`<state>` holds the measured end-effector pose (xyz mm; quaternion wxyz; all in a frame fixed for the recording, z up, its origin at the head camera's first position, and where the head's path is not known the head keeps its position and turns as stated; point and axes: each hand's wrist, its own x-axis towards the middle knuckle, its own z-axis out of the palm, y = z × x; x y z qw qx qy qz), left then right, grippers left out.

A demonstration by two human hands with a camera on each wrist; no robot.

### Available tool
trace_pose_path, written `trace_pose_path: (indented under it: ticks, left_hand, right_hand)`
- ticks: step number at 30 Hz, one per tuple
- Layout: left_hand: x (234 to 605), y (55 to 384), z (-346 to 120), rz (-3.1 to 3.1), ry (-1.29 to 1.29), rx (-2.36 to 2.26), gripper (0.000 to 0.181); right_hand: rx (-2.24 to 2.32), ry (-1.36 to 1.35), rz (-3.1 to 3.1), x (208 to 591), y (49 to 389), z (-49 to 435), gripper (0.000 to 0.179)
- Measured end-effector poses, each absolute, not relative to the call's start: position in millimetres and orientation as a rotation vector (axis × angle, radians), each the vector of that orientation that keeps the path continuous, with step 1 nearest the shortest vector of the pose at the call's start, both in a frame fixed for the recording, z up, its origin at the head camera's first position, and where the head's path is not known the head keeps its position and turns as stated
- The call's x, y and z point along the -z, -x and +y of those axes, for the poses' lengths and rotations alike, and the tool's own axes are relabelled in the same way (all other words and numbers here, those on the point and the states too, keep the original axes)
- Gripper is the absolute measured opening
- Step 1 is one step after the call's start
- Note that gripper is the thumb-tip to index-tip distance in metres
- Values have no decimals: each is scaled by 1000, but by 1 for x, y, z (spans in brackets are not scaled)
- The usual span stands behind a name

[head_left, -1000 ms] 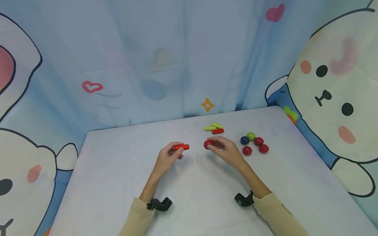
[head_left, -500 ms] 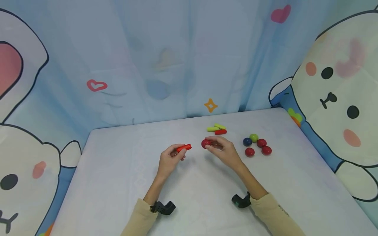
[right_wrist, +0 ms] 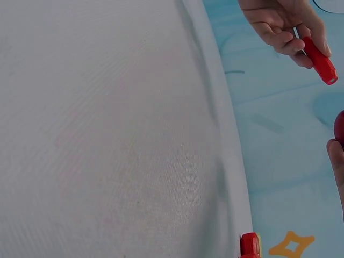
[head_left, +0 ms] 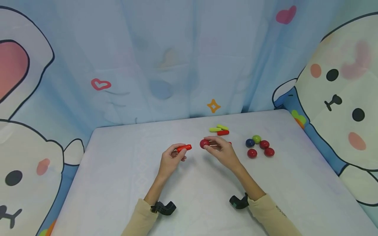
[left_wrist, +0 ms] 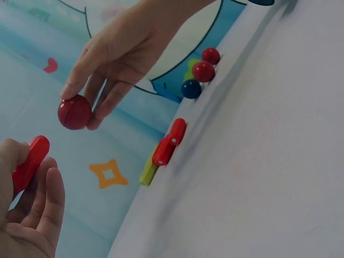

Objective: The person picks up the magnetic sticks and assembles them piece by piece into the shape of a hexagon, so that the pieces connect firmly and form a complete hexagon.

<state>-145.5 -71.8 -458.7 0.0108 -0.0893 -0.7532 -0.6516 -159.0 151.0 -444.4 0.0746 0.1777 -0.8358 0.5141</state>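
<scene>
My left hand [head_left: 170,161] pinches a short red stick [head_left: 184,148] between thumb and fingers, its free end pointing right. Facing it, my right hand [head_left: 223,153] holds a glossy red ball [head_left: 204,143] by the fingertips. A narrow gap separates stick and ball, both raised over the table. In the left wrist view a thin seam line runs around the red ball [left_wrist: 74,112]. The right wrist view shows a small mark at the end of the red stick [right_wrist: 321,62]; only an edge of the ball appears there.
Beyond the hands lie two yellow-green sticks [head_left: 215,129] and a red stick [head_left: 222,132]. Another red stick [head_left: 230,143] is mostly hidden behind the right hand. To the right sit a blue ball [head_left: 249,143], a green ball [head_left: 256,139] and three red balls [head_left: 269,152] on the white tabletop [head_left: 124,177].
The right hand has moved left with the red ball, narrowing the gap to the red stick. Another red stick now peeks out behind that hand. The head view has shifted slightly.
</scene>
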Motion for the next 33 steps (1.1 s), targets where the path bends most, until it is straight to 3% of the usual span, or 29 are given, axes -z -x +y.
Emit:
trace_pose_path:
  ticks: [12,20,33]
  left_hand:
    - [457,145,-76,-2360,306,2020,29]
    - [487,158,-78,-2322,284,2045,31]
    - [489,156,-76,-2322,281,2049,30]
  right_hand:
    - [-1604,-530,-2484,452,165,144,37]
    - [-1676,-537,-2457,470,175,137,39]
    - [-1698,-591,-2449,471,173,128,38]
